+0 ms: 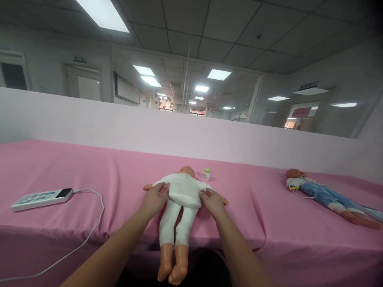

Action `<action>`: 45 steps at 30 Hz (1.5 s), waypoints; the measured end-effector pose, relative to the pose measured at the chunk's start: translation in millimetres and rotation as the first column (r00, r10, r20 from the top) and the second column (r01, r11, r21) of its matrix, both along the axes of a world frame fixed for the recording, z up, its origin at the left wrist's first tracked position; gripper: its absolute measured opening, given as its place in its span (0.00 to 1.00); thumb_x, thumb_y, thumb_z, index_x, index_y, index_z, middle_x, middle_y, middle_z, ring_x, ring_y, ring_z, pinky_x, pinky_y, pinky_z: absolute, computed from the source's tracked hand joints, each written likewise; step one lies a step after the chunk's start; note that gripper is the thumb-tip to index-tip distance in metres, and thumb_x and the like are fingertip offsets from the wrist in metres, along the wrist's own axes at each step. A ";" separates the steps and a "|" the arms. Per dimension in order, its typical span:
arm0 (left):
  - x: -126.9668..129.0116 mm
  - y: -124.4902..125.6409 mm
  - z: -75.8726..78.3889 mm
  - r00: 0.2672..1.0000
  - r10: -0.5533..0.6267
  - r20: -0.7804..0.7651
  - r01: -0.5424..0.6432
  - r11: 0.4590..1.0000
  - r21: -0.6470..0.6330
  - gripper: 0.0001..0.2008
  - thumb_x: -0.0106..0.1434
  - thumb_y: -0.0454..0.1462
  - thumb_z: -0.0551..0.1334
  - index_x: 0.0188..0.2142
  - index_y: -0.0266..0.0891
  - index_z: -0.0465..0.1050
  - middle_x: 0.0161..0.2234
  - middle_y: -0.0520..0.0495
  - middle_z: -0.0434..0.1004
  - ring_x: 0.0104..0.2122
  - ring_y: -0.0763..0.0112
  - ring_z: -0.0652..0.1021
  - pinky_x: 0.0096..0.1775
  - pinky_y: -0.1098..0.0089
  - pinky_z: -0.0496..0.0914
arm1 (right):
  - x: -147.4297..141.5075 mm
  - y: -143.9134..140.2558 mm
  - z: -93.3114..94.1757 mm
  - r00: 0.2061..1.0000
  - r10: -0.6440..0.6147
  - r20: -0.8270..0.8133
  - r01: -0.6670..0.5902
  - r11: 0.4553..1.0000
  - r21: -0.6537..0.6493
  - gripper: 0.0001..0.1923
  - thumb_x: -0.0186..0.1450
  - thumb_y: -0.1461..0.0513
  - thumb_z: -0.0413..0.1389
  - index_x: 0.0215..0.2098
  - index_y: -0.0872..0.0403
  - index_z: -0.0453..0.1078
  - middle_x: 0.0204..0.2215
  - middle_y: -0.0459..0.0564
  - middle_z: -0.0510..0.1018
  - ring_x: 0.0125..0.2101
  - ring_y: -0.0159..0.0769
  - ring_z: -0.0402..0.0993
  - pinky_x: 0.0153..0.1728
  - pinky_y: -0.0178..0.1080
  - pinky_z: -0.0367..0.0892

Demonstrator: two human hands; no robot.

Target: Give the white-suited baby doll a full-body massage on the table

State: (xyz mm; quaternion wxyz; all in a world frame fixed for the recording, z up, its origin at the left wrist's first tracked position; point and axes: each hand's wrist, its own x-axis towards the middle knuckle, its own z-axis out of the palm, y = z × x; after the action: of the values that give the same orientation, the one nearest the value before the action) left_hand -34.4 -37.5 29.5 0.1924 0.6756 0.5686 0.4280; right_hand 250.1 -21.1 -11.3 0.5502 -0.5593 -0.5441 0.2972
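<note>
A baby doll (178,229) in a white top and white trousers lies on its back, head away from me and bare feet toward me. My left hand (154,199) is at the left side of the white top (184,190), its thumb and fingers closed on the cloth below the sleeve. On the opposite side, my right hand (212,202) pinches the top's edge with curled fingers. Both of the doll's arms stretch outward past my hands. Beside its head stands a small white bottle (206,174) with a green cap.
Pink cloth (236,223) covers the long table. A white handheld device (43,199) with a cable lies at the left. Another doll (326,195) in blue trousers, with thin tubing, lies at the right. Behind the table runs a low white wall (167,131) topped by glass.
</note>
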 end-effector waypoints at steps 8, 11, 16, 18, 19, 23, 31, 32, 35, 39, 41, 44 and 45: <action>26.3 -37.9 -5.8 0.836 -0.171 -0.521 0.221 0.975 0.034 0.31 0.67 0.39 0.56 0.68 0.33 0.65 0.70 0.36 0.65 0.69 0.52 0.66 0.68 0.55 0.61 | -47.4 -51.3 -1.5 0.920 0.130 0.370 -0.196 0.970 0.145 0.27 0.69 0.56 0.57 0.65 0.53 0.73 0.65 0.56 0.72 0.67 0.55 0.65 0.70 0.55 0.55; 27.0 -34.8 -17.1 0.816 -0.110 -0.568 0.125 0.992 -0.013 0.30 0.67 0.40 0.57 0.66 0.30 0.67 0.68 0.31 0.66 0.68 0.49 0.67 0.67 0.53 0.61 | -50.7 -39.9 -9.8 0.897 0.204 0.392 -0.265 0.958 0.107 0.25 0.69 0.58 0.57 0.63 0.53 0.74 0.65 0.56 0.72 0.68 0.52 0.64 0.70 0.54 0.55; 22.9 -29.0 -27.4 0.806 -0.074 -0.588 0.122 0.992 0.042 0.35 0.67 0.41 0.56 0.71 0.29 0.58 0.72 0.31 0.57 0.72 0.50 0.60 0.69 0.54 0.57 | -48.9 -26.4 -10.5 0.852 0.303 0.426 -0.371 0.925 0.085 0.28 0.67 0.59 0.60 0.65 0.52 0.72 0.66 0.55 0.72 0.69 0.50 0.62 0.71 0.53 0.54; 21.6 -30.5 -25.8 0.801 -0.099 -0.591 0.157 0.987 0.047 0.37 0.67 0.41 0.56 0.73 0.31 0.55 0.74 0.34 0.53 0.73 0.53 0.57 0.70 0.56 0.55 | -46.1 -26.5 -6.9 0.838 0.345 0.423 -0.410 0.909 0.073 0.31 0.65 0.58 0.62 0.66 0.52 0.71 0.66 0.56 0.71 0.69 0.50 0.62 0.70 0.53 0.54; 20.9 -31.9 -23.8 0.799 -0.123 -0.588 0.181 0.983 0.040 0.39 0.66 0.42 0.57 0.73 0.31 0.54 0.75 0.35 0.51 0.74 0.53 0.55 0.70 0.56 0.54 | -44.3 -27.4 -4.5 0.830 0.368 0.419 -0.429 0.901 0.058 0.33 0.64 0.58 0.64 0.66 0.52 0.70 0.67 0.56 0.70 0.69 0.50 0.62 0.70 0.53 0.54; 17.6 -37.4 -11.3 0.807 -0.226 -0.545 0.236 0.970 -0.054 0.49 0.59 0.49 0.66 0.74 0.34 0.52 0.76 0.36 0.47 0.74 0.49 0.53 0.70 0.53 0.54 | -37.6 -32.9 6.0 0.793 0.461 0.398 -0.483 0.874 -0.050 0.46 0.56 0.52 0.72 0.70 0.51 0.65 0.71 0.58 0.63 0.71 0.54 0.57 0.71 0.54 0.52; 0.9 -36.6 1.7 0.788 -0.332 -0.518 0.268 0.943 -0.195 0.54 0.48 0.35 0.65 0.75 0.38 0.50 0.76 0.40 0.47 0.74 0.53 0.53 0.69 0.56 0.58 | -31.5 -36.8 21.8 0.718 0.562 0.412 -0.539 0.822 -0.182 0.62 0.44 0.56 0.77 0.74 0.47 0.57 0.75 0.57 0.52 0.74 0.57 0.48 0.72 0.55 0.48; -1.0 -37.2 2.4 0.781 -0.335 -0.527 0.267 0.942 -0.202 0.54 0.48 0.34 0.64 0.75 0.38 0.50 0.76 0.40 0.48 0.74 0.54 0.54 0.68 0.57 0.59 | -31.4 -37.9 22.9 0.708 0.565 0.424 -0.545 0.819 -0.182 0.61 0.45 0.56 0.76 0.73 0.46 0.58 0.75 0.57 0.52 0.74 0.56 0.48 0.72 0.55 0.47; -2.3 -42.2 5.1 0.771 -0.298 -0.562 0.230 0.954 -0.192 0.51 0.52 0.37 0.64 0.75 0.35 0.51 0.75 0.36 0.49 0.73 0.50 0.58 0.67 0.54 0.60 | -34.9 -44.3 22.6 0.740 0.512 0.436 -0.513 0.849 -0.127 0.57 0.47 0.56 0.75 0.72 0.47 0.61 0.74 0.56 0.56 0.73 0.57 0.51 0.72 0.56 0.48; 6.3 -51.4 8.6 0.723 -0.227 -0.653 0.204 0.973 -0.112 0.45 0.56 0.40 0.63 0.73 0.32 0.56 0.74 0.33 0.51 0.72 0.49 0.59 0.68 0.53 0.57 | -44.6 -56.2 14.2 0.830 0.375 0.412 -0.399 0.917 -0.032 0.48 0.51 0.59 0.73 0.69 0.49 0.67 0.71 0.56 0.63 0.72 0.57 0.55 0.71 0.55 0.48; 11.9 -54.0 8.7 0.698 -0.248 -0.671 0.267 0.961 -0.078 0.42 0.60 0.41 0.61 0.73 0.33 0.56 0.74 0.35 0.52 0.73 0.52 0.58 0.70 0.55 0.55 | -47.3 -61.0 9.9 0.845 0.348 0.406 -0.375 0.927 -0.013 0.44 0.52 0.60 0.71 0.67 0.50 0.69 0.70 0.56 0.65 0.71 0.57 0.56 0.71 0.54 0.48; 17.3 -54.2 5.1 0.690 -0.296 -0.660 0.314 0.945 -0.095 0.40 0.62 0.43 0.60 0.71 0.30 0.60 0.73 0.32 0.55 0.72 0.51 0.59 0.69 0.54 0.56 | -47.4 -65.9 7.8 0.837 0.370 0.402 -0.387 0.921 -0.043 0.42 0.54 0.58 0.70 0.67 0.50 0.70 0.69 0.56 0.66 0.71 0.58 0.58 0.71 0.55 0.50; 17.9 -53.5 3.1 0.690 -0.306 -0.656 0.315 0.943 -0.108 0.39 0.62 0.43 0.60 0.71 0.29 0.61 0.72 0.30 0.56 0.72 0.49 0.60 0.69 0.54 0.57 | -46.9 -66.9 8.1 0.825 0.386 0.413 -0.395 0.916 -0.066 0.42 0.55 0.57 0.69 0.67 0.50 0.69 0.69 0.56 0.66 0.71 0.59 0.58 0.70 0.55 0.51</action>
State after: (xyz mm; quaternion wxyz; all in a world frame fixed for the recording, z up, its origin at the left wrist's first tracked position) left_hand -16.6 -91.0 32.6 0.0427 0.8705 0.4743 0.1245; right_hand 203.2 -88.0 -3.1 0.3550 -0.4804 -0.7549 0.2708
